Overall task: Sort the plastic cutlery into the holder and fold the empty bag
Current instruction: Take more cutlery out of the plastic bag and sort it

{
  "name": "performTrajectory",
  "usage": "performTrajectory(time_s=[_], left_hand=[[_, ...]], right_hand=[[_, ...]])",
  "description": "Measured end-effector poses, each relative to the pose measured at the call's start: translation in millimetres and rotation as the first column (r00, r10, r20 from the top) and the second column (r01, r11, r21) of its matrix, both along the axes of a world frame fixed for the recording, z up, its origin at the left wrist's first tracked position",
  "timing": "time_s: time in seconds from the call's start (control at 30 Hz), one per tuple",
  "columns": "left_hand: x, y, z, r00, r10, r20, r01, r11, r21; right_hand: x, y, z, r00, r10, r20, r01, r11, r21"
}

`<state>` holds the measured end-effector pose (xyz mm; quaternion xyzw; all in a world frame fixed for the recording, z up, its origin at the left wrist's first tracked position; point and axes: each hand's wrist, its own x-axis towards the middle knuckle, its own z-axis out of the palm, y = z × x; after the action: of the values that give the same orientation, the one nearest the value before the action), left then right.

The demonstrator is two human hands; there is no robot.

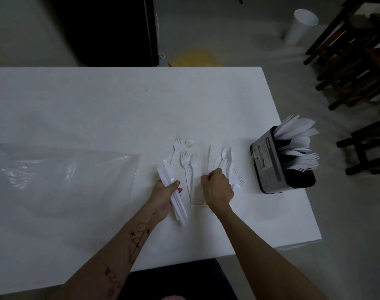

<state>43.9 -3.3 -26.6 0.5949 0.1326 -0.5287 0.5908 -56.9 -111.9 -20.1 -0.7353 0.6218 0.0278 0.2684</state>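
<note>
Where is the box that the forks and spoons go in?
In the head view, the cutlery holder stands on the right side of the white table, near its right edge, just right of the right hand and the loose forks.

Dim light. White counter (119, 100) on pale grey floor (239, 35). Dark cabinet (102, 29) behind it, yellow sheet (195, 58) on floor, white bin (299, 27) far right, dark wooden chairs (355, 61) along right edge.

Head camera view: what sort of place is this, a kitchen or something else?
Probably a plain dining or break room, not clearly a kitchen: a bare white table, dark wooden chairs beside it, and a cutlery holder full of plastic forks, knives and spoons.
</note>
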Motion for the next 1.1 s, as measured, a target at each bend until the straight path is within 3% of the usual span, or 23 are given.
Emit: performTrajectory(time_s=[0.13, 0.27, 0.33, 0.43, 0.5, 0.57, 0.63, 1.1], left_hand=[[-1, -7, 6, 1.0, -0.011, 0.016, 0.012, 0.998, -0.066], [1, -13, 12, 0.999, -0.028, -0.028, 0.023, 0.985, -0.169], [1, -15, 12, 1.0, -0.01, -0.017, 0.008, 0.989, -0.148], [1, -17, 11, 0.998, 0.066, -0.017, -0.068, 0.992, -0.106], [1, -16, 10, 0.997, 0.074, -0.003, -0.074, 0.995, -0.065], [0, -15, 8, 0.997, 0.079, -0.009, -0.079, 0.996, -0.045], [-1, -13, 7, 0.996, 0.084, -0.012, -0.084, 0.996, -0.038], [-3, -14, 5, 0.995, 0.096, -0.022, -0.097, 0.993, -0.072]], right_hand=[[-12, 18, 5, 0.921, 0.242, 0.304, -0.239, 0.97, -0.048], [-22, 28, 4, 0.806, 0.449, 0.385, -0.478, 0.878, -0.024], [-25, 25, 3, 0.793, 0.475, 0.382, -0.504, 0.863, -0.027], [-30, 17, 2, 0.904, 0.33, 0.27, -0.303, 0.943, -0.14], [-33, 9, 3, 0.975, 0.187, 0.116, -0.166, 0.971, -0.17], [-36, 3, 1, 0.98, 0.18, -0.08, -0.189, 0.974, -0.123], [-35, 1, -2, 0.962, 0.211, -0.174, -0.225, 0.972, -0.07], [-32, 0, 1, 0.955, 0.205, -0.213, -0.223, 0.973, -0.063]])
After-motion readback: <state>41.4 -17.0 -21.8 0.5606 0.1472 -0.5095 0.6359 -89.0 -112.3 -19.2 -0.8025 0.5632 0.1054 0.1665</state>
